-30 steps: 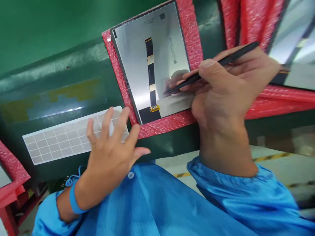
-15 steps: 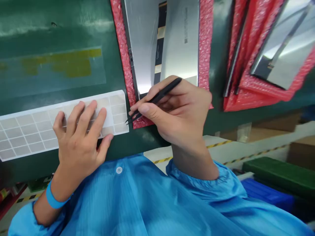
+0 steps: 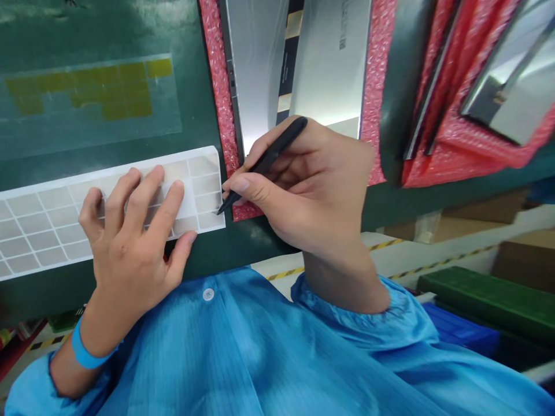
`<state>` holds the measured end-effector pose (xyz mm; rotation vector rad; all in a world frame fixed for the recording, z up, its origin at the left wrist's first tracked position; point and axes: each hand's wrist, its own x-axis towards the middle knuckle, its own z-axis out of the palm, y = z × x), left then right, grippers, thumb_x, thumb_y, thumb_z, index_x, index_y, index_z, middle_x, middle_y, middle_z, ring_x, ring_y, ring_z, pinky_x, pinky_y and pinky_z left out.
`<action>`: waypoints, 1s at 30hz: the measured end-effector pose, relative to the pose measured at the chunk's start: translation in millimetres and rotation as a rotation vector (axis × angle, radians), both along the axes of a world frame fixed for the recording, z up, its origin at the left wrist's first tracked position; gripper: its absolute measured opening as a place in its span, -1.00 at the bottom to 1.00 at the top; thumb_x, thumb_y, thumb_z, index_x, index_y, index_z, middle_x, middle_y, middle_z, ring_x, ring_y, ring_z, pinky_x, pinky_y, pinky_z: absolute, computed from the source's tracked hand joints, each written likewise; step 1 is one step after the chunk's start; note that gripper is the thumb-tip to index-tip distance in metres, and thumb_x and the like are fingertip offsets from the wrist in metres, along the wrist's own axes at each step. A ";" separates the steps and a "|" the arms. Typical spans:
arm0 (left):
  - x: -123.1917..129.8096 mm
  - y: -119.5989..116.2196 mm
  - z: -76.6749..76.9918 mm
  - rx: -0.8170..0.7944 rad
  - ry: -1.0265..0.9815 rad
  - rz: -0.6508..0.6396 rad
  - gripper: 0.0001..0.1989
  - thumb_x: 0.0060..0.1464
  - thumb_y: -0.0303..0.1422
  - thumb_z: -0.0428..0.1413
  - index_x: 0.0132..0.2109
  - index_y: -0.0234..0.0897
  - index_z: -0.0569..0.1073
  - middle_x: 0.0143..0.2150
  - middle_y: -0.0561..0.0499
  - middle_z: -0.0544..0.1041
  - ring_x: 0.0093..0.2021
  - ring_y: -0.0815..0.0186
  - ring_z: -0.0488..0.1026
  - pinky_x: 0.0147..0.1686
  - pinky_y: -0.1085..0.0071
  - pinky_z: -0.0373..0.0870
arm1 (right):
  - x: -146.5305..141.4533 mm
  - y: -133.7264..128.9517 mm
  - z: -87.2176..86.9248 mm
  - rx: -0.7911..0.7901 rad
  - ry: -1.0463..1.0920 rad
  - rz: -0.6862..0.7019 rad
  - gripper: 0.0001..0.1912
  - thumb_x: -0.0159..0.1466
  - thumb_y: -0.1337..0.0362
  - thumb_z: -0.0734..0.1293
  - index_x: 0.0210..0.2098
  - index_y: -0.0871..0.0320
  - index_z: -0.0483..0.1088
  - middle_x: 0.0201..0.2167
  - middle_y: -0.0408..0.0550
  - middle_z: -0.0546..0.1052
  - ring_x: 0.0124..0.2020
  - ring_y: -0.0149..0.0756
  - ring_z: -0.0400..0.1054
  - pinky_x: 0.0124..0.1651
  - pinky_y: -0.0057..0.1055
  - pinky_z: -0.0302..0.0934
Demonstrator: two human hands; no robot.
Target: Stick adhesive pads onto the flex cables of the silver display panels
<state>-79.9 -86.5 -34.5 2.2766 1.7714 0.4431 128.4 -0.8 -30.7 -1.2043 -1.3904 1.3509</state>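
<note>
I count one sheet [image 3: 56, 216], left hand [image 3: 130, 248] spread atop; one tweezers [image 3: 276, 150], clamped by right hand [image 3: 318, 196]; narrow bench margin [image 3: 236, 248] below.

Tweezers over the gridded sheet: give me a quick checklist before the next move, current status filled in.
1. Black tweezers held in the right hand: ok.
2. Tweezer tips at the sheet's right end: ok.
3. Tips touching a cell: cannot tell.
4. Left hand on the gridded sheet, fingers spread: ok.
5. Silver panel fully in view: not ok; the frame cuts off its top and the right hand covers part of its lower end.
6. Lower end of the flex strip visible: not ok, hidden behind the right hand.
</note>
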 end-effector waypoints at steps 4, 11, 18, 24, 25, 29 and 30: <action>-2.5 -0.2 -2.1 0.009 -0.014 0.005 -0.43 0.31 -0.21 0.24 0.40 -0.21 0.42 0.45 -0.27 0.43 0.45 -0.27 0.34 0.39 -0.30 0.09 | 3.1 -3.9 -2.9 0.027 0.132 0.017 -0.75 0.26 0.19 0.64 -0.28 0.02 0.50 -0.47 -0.23 0.61 -0.51 -0.30 0.56 -0.54 -0.44 0.50; 3.7 4.6 17.0 -0.014 0.012 0.023 -0.56 0.31 -0.35 0.26 0.29 -0.19 0.49 0.40 -0.34 0.46 0.43 -0.35 0.37 0.34 -0.42 0.11 | 56.7 50.7 -6.3 0.309 0.303 -0.134 -0.74 0.23 0.15 0.66 -0.27 0.02 0.54 -0.51 -0.20 0.62 -0.62 -0.31 0.50 -0.63 -0.45 0.44; 66.4 40.6 17.7 0.184 -0.129 0.074 -0.70 0.33 -0.44 0.22 0.17 -0.25 0.56 0.09 -0.25 0.63 0.06 -0.10 0.60 -0.01 -0.09 0.40 | 57.3 86.8 -3.6 0.026 0.080 -0.092 -0.59 0.10 0.00 0.71 -0.39 0.03 0.50 -0.51 -0.12 0.64 -0.56 -0.17 0.56 -0.70 -0.35 0.35; 81.1 52.9 1.4 0.055 -0.143 0.101 -0.64 0.36 -0.37 0.18 0.25 -0.18 0.58 0.18 -0.27 0.56 0.17 -0.17 0.50 0.10 -0.17 0.37 | 53.1 76.5 5.6 -0.023 -0.060 -0.123 -0.70 0.15 -0.02 0.67 -0.42 -0.12 0.53 -0.47 -0.16 0.63 -0.44 -0.05 0.58 -0.58 -0.13 0.45; 79.7 52.1 1.8 0.051 -0.151 0.095 -0.63 0.36 -0.36 0.18 0.26 -0.18 0.57 0.19 -0.27 0.55 0.18 -0.18 0.49 0.12 -0.19 0.36 | 54.0 76.4 6.3 -0.013 -0.070 -0.119 -0.71 0.16 -0.02 0.66 -0.43 -0.14 0.54 -0.45 -0.15 0.64 -0.43 -0.03 0.58 -0.57 -0.09 0.45; 75.4 49.7 5.9 0.029 -0.146 0.085 -0.63 0.37 -0.33 0.19 0.28 -0.16 0.56 0.20 -0.27 0.54 0.20 -0.19 0.49 0.15 -0.21 0.36 | 55.9 78.7 4.5 0.000 -0.075 -0.132 -0.70 0.15 -0.02 0.67 -0.41 -0.11 0.55 -0.44 -0.13 0.65 -0.43 -0.02 0.57 -0.54 -0.05 0.48; 75.2 49.6 6.7 0.021 -0.142 0.085 -0.62 0.38 -0.32 0.18 0.28 -0.15 0.56 0.20 -0.27 0.54 0.21 -0.20 0.49 0.16 -0.22 0.36 | 55.7 79.2 3.7 0.004 -0.073 -0.132 -0.70 0.15 -0.02 0.67 -0.40 -0.10 0.55 -0.43 -0.14 0.65 -0.43 -0.03 0.57 -0.53 -0.06 0.48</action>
